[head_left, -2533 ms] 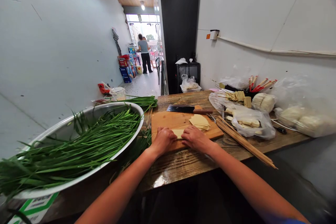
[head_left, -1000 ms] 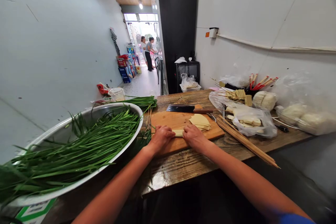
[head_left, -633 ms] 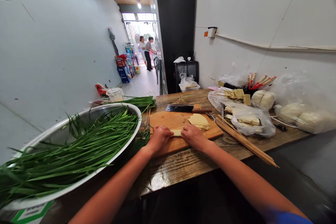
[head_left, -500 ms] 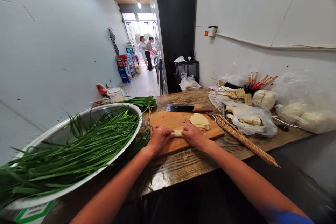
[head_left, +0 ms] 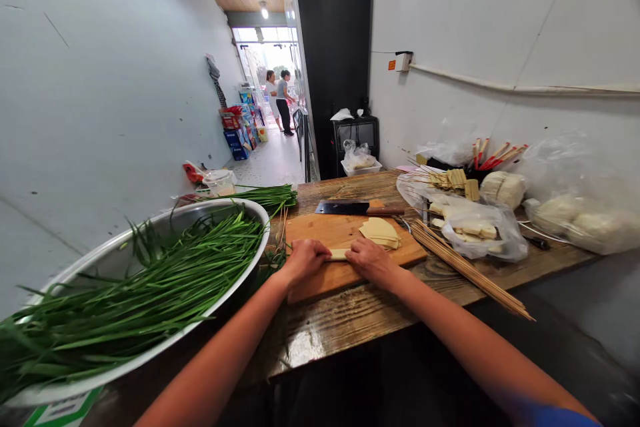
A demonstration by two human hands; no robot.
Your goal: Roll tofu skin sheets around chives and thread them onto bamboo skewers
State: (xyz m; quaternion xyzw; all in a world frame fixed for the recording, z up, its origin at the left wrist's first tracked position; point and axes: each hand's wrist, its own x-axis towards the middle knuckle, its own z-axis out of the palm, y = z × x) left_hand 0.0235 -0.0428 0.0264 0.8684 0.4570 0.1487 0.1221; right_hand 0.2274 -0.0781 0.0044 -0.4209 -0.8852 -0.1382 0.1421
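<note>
Working this pale strip (head_left: 339, 254), we've got it on the near half of the cutting board (head_left: 320, 227), in front of the sliced sheets (head_left: 380, 232) and a bit to their left. Our left hand (head_left: 306, 259) has its fingers curled down on one end, thumb side in, and our right hand (head_left: 371, 260) is bunched the same way on the other, so both hands look mostly closed with just the middle of the strip showing. We can't really tell how hard either one is gripping. It looks like a rolling or folding step, so we'd say keep both sides pressing evenly, keep the fingertips level, and hold a light pull outward so it stays tight and doesn't skew. As for direction, its long axis runs left to right across our view, pretty much level, one end toward each hand. The board's near edge slants up to the right, so they're not quite parallel. Both tips are hidden under fingers, so no telling a front end from a back.
</note>
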